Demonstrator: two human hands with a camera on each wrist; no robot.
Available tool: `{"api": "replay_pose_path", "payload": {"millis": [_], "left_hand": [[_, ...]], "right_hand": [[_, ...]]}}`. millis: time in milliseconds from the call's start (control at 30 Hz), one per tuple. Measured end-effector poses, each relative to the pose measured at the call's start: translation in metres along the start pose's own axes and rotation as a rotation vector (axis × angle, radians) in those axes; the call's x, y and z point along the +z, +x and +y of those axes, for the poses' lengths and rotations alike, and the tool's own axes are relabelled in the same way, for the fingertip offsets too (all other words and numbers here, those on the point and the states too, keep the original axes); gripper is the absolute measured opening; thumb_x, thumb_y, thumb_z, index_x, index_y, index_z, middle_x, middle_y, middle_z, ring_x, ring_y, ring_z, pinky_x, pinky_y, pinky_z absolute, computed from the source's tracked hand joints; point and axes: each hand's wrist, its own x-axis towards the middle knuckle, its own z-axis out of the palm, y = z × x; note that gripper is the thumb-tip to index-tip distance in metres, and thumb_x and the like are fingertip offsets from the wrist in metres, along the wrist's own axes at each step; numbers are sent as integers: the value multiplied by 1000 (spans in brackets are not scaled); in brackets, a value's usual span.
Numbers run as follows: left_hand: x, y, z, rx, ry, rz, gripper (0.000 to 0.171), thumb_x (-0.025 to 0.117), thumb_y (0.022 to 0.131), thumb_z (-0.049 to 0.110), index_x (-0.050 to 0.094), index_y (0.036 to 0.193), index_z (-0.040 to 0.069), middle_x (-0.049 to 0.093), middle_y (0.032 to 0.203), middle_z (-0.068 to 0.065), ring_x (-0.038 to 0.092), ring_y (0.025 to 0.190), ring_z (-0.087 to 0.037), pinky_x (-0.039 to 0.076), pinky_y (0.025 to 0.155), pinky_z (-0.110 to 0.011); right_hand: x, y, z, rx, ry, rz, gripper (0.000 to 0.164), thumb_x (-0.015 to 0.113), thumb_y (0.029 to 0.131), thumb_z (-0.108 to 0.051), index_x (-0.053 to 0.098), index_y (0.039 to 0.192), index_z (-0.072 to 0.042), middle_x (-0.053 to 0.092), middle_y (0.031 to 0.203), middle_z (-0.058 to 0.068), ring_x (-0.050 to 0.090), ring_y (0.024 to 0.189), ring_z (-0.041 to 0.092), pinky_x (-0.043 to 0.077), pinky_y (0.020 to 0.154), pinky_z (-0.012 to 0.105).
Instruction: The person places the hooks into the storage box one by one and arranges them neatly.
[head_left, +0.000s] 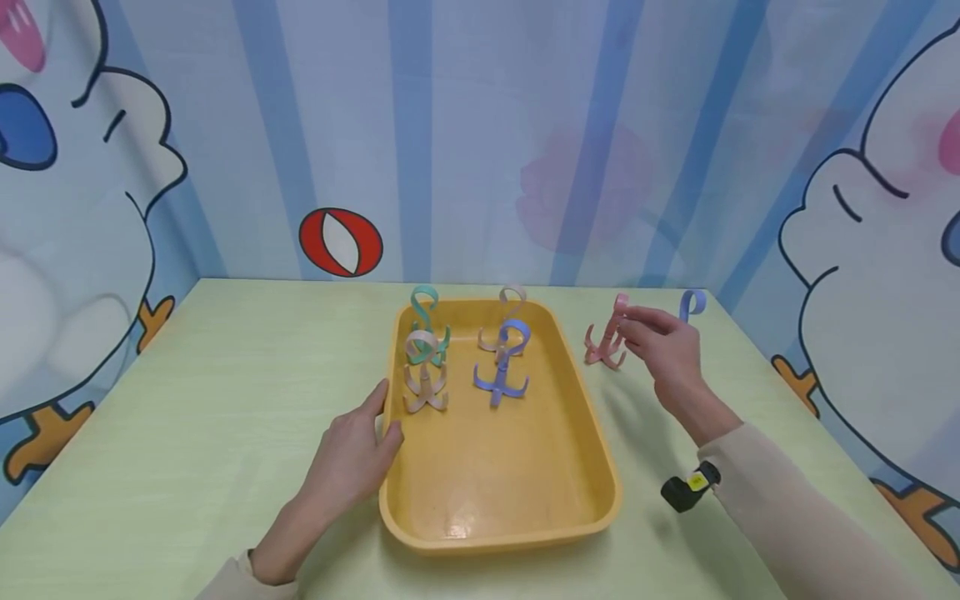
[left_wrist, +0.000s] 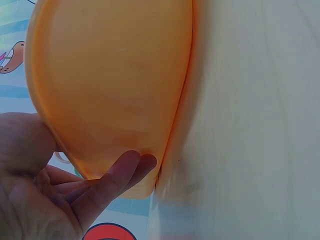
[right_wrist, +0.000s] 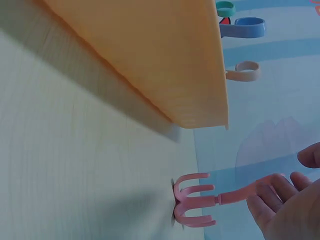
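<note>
My left hand (head_left: 348,458) grips the left side of a yellow tray (head_left: 495,483), thumb over the rim, other fingers along the outer wall in the left wrist view. Right of the tray, a pink four-pronged claw hook (head_left: 603,348) with a curled top stands on the table. My right hand (head_left: 671,350) is at its top; in the right wrist view the fingers (right_wrist: 270,200) overlap the stem and the thumb stands apart. Several such hooks stand in the tray's far half: teal (head_left: 424,292), blue-purple (head_left: 499,383), beige-pink (head_left: 425,392) and pale beige (head_left: 513,289).
Another blue-purple hook (head_left: 697,300) stands behind my right hand near the table's far right corner, its lower part hidden. The pale green table (head_left: 225,400) meets a striped cartoon backdrop (head_left: 487,150) at its far edge. A black wrist camera (head_left: 686,490) sits on my right sleeve.
</note>
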Motion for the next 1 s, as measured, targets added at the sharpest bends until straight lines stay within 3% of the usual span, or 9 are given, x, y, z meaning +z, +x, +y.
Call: {"api": "replay_pose_path", "payload": {"millis": [200,533,667,800,900,1000], "left_hand": [[-1,0,1,0,-8,-1,69,53,102,15,31,163,-5,57,151,-27,43,46,-10,40,47,-25],[-1,0,1,4,-12,-1,69,53,101,15,31,163,-6,57,151,-27,41,44,-9,38,44,-24],[0,1,0,-3,-11,-3,69,53,101,16,31,163,-6,57,151,-27,42,44,-9,39,44,-24],[1,2,-1,-7,-19,-6,69,53,101,16,30,163,-6,57,152,-27,41,44,-8,38,44,-24],[1,1,-2,1,-20,-3,69,53,101,15,30,163,-7,57,151,-27,40,44,-9,38,43,-24],[1,1,-1,8,-19,1,69,53,101,15,31,162,-7,58,150,-28,40,43,-9,37,43,-24]], "right_hand": [[-5,2,2,9,47,33,49,70,101,-16,58,143,8,74,91,-17,73,88,-4,53,99,28],[-2,9,4,9,32,107,51,71,99,-13,58,145,4,72,86,-23,70,85,-7,57,81,12],[3,14,6,13,-48,132,55,72,99,-19,57,150,-3,79,114,-4,67,93,-7,56,88,14],[9,18,8,25,-126,132,62,72,98,-26,53,154,-7,63,150,15,68,123,16,52,110,31],[14,21,9,32,-140,122,66,74,97,-27,52,155,-5,62,151,17,58,140,29,43,121,41],[18,24,10,40,-149,105,68,75,97,-28,51,156,-5,62,151,18,57,141,29,40,122,41]]}}
